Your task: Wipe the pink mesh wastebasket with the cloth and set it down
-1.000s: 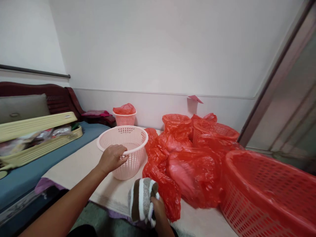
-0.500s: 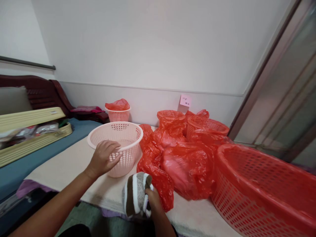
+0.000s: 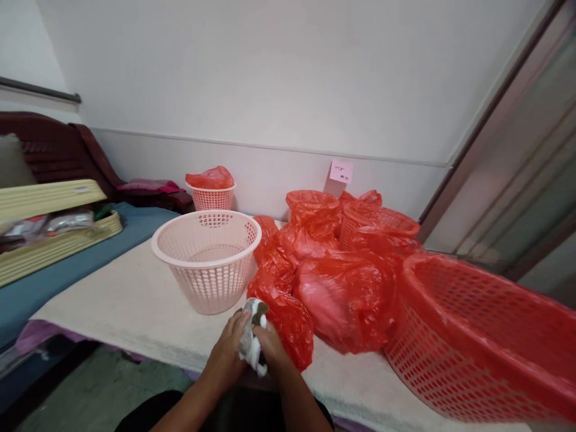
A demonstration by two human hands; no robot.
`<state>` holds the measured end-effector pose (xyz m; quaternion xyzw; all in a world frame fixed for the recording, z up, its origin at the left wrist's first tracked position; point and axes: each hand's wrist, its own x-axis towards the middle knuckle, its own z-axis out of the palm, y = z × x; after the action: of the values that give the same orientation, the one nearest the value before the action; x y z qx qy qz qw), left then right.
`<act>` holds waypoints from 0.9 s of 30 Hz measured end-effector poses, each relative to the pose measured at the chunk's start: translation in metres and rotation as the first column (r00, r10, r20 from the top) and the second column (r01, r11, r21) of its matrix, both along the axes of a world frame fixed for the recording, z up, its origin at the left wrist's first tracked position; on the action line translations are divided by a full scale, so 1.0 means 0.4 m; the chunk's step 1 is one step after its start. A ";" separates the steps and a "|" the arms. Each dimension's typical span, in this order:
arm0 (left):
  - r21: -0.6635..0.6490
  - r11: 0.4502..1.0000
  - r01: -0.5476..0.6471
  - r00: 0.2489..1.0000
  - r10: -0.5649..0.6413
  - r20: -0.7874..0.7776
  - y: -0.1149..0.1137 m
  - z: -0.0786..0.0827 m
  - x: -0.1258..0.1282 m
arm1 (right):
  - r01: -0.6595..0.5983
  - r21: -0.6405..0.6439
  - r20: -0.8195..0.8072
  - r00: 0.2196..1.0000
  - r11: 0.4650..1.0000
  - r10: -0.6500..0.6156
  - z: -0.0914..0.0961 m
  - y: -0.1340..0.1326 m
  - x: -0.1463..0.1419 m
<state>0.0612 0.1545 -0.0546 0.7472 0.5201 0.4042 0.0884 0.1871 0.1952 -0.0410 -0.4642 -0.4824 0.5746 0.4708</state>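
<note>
Both my hands meet at the near edge of the table, closed around a brown-and-white striped cloth (image 3: 251, 336). My left hand (image 3: 229, 351) grips it from the left, my right hand (image 3: 270, 348) from the right. Only a small bunched part of the cloth shows between my fingers. Just behind them stands an empty pale pink perforated basket (image 3: 207, 258). A crumpled red plastic bag (image 3: 288, 315) lies right beside my right hand.
More red bags (image 3: 346, 294) pile up mid-table. A large red basket (image 3: 477, 342) fills the right. A small pink basket lined with a red bag (image 3: 210, 191) sits by the wall. A yellow tray (image 3: 54, 240) lies on the blue bed at left. A pink note (image 3: 341, 171) sticks on the wall.
My left hand left the pink basket's rim and came down to the striped cloth. The cloth is now bunched small between both hands. The view shifted left and down a little.
</note>
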 end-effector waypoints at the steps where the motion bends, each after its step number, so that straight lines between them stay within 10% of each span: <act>1: -0.027 1.000 0.000 0.999 0.001 0.041 0.014 0.001 -0.004 | -0.029 0.012 0.006 1.000 1.000 0.029 0.003 0.001 -0.003; 6: -0.138 0.990 -0.015 0.974 0.045 0.222 0.048 0.025 -0.034 | -0.035 0.144 0.089 0.996 0.989 0.022 0.043 0.005 0.019; 9: -0.208 0.975 -0.074 0.938 0.139 0.317 0.060 0.035 -0.048 | 0.127 0.296 0.192 0.963 0.947 -0.189 0.072 0.007 0.062; 15: -0.360 0.926 -0.117 0.851 0.280 0.445 0.082 0.041 -0.067 | 0.328 0.582 0.402 0.680 0.744 -0.614 0.073 0.024 0.132; 20: -0.416 0.905 -0.089 0.829 0.300 0.473 0.076 0.042 -0.070 | 0.219 0.410 0.666 0.592 0.885 -0.455 0.063 0.020 0.131; 27: -0.446 0.887 -0.118 0.866 0.312 0.392 0.078 0.028 -0.089 | 0.178 0.207 0.641 0.718 0.962 -0.271 0.019 0.010 0.126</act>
<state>0.0256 0.1856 -0.0436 0.5328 0.6392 0.4569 0.3142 0.2375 0.1993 -0.0333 -0.6612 -0.5945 0.2775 0.3638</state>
